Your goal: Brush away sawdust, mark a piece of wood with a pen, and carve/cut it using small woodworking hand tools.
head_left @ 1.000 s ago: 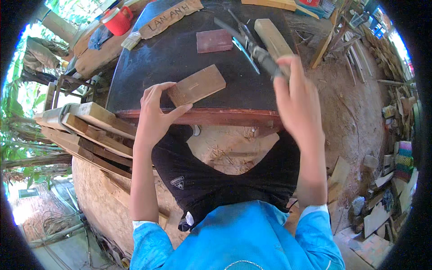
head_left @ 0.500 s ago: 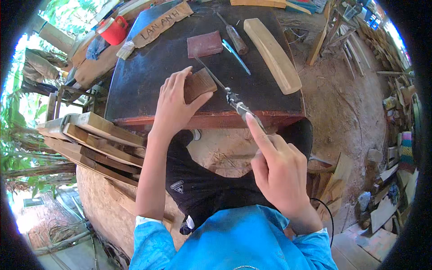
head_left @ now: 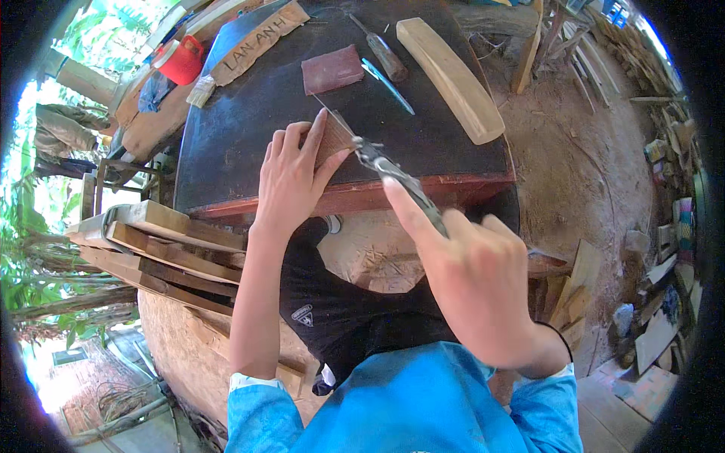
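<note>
A brown wooden block (head_left: 333,145) rests near the front edge of the dark tabletop (head_left: 234,143). My left hand (head_left: 291,170) is closed around it, thumb on the near side and fingers on the far side. My right hand (head_left: 472,275), slightly blurred, grips a thin-bladed tool (head_left: 389,166) by its dark, wrapped handle, index finger stretched along it. The blade runs along the block's right side and points away to the far left. Beyond its tip lies a dark red sheet (head_left: 333,69), apparently sandpaper.
On the table are a blue pen (head_left: 388,87), a wooden-handled pointed tool (head_left: 385,57), a long pale wood piece (head_left: 451,81), a brush (head_left: 202,90) and a lettered cardboard strip (head_left: 260,41). A red jug (head_left: 179,60) stands at far left. Timber pieces (head_left: 166,234) stack left.
My right hand has pushed the tool forward and leftward along the block, and its blade tip has moved farther out. My left hand keeps its hold. The view has shifted slightly.
</note>
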The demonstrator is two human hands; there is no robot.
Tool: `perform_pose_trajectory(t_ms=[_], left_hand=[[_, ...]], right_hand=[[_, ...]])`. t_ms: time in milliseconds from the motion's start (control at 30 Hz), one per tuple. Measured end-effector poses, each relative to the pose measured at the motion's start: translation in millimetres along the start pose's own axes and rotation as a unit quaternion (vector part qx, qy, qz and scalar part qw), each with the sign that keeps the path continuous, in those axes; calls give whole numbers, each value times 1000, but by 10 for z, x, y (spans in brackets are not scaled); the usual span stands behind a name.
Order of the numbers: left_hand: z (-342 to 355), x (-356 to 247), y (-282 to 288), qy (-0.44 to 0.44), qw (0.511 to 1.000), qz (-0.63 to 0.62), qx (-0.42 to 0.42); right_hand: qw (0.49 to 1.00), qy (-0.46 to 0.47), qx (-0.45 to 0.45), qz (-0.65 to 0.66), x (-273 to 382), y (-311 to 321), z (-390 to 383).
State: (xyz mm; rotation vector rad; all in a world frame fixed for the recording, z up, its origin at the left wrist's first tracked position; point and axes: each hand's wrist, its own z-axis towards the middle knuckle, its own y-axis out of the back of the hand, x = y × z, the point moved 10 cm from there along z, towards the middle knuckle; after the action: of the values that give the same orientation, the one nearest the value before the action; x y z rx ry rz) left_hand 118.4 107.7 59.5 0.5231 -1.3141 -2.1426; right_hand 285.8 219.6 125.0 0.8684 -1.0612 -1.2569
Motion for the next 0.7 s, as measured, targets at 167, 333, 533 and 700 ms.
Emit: perform_pose_trajectory(t_ms=[167,333,533,700], left_hand=[[4,-27,8,-4,1000,-15,-17],[-25,-7,62,-1,1000,-14,-19],[2,58,7,-6,999,-36,-22],[30,136,39,47,994,-97,-3]], right_hand=[[1000,30,-1,-2,21,-22,86],[999,41,21,-4,59,194,-76],[995,87,-42,-9,20,-146,236],[998,56,-2,-12,-192,67,-107]])
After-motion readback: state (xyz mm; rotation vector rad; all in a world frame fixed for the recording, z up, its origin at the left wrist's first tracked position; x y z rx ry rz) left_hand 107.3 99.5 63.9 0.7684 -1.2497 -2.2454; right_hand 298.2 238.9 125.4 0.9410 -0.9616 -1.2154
